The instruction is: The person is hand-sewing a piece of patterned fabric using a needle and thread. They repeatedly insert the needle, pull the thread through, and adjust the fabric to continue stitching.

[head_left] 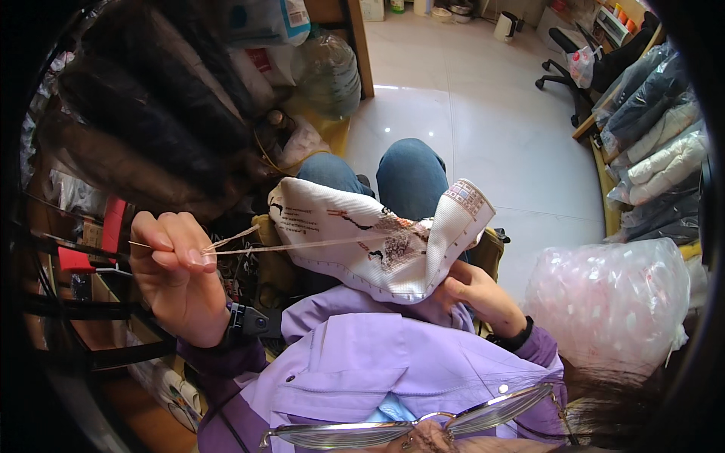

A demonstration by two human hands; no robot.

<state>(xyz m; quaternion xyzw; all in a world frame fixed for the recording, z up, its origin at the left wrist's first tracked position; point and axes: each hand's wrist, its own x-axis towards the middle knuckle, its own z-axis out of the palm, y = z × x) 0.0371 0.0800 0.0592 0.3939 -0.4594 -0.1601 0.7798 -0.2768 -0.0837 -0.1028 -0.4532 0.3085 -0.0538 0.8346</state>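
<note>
Both hands were busy: your left hand (172, 260) pinched a pale thread (302, 244) taut, while your right hand (477, 293) gripped the white embroidered cross-stitch cloth (377, 234) steady over your lap.

To my right sits a bulging clear bag (608, 302) of pink-white packing. Ahead-left stand a blue-white pack (266, 21) and a clear plastic sack (330, 72).

woven cloth canvas (393, 241), glossy tiled floor (483, 113)
</note>
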